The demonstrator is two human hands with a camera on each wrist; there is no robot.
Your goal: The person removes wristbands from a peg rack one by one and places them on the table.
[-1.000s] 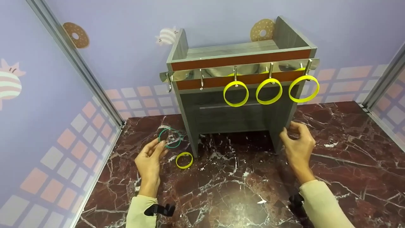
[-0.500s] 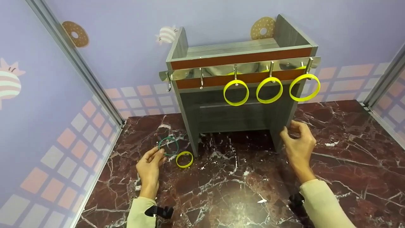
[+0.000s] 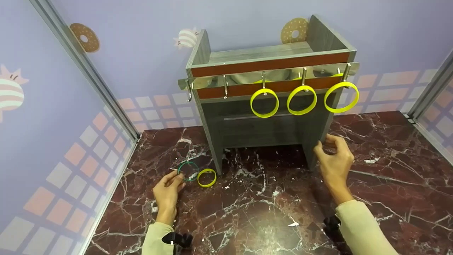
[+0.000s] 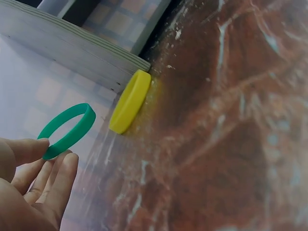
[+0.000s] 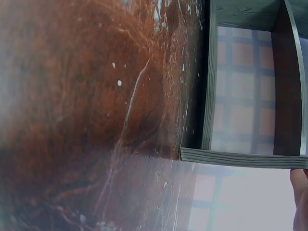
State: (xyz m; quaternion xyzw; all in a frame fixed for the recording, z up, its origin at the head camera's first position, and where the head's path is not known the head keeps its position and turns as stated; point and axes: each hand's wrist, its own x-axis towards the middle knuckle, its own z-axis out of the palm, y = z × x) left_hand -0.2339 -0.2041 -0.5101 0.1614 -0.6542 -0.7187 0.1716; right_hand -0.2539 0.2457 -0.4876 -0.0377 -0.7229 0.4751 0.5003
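Note:
My left hand (image 3: 167,191) pinches a green silicone wristband (image 4: 72,130) between thumb and fingers, low over the tabletop on the left. Close to it, a yellow wristband (image 4: 130,102) stands on edge by the foot of the grey shelf unit's (image 3: 208,141) left side panel. My right hand (image 3: 334,159) is at the right side panel, fingers bent loosely. In the right wrist view a fingertip (image 5: 297,178) meets the outer face of that panel; the rest of the hand is mostly out of that frame.
A metal hook rail (image 3: 244,80) runs across the unit's front. Yellow wristbands (image 3: 264,103) hang from its three right-hand hooks; the two left-hand hooks (image 3: 225,86) are bare. The dark red marbled tabletop (image 3: 254,219) meets patterned walls (image 3: 148,42) behind and at the sides.
My left hand has lowered the green wristband toward the tabletop, beside the standing yellow one. The right hand has stayed at the side panel.

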